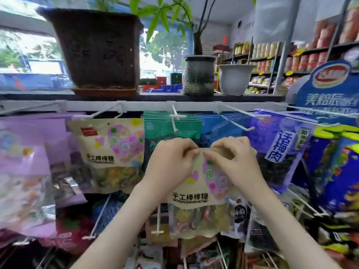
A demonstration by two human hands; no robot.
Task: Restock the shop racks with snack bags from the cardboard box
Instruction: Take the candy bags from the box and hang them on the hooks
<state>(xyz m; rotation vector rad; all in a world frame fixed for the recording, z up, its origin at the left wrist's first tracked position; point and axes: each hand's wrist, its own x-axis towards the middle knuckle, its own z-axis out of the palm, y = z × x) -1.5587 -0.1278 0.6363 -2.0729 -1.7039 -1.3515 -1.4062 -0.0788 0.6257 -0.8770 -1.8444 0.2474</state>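
A tan lollipop bag (196, 200) is held by its top edge and hangs upright below both hands. The left hand (171, 162) is curled, with the bag's top left part pinched between thumb and fingers. The right hand (233, 160) pinches the top right part likewise, the fingertips of the two hands nearly touching. A white hook (175, 121) juts out just above the left hand, in front of green bags (172, 131). A matching hung bag (108, 144) is noted left of the left hand. Blue bags (219, 127) are seen behind the right hand, and a purple bag (279, 144) to its right.
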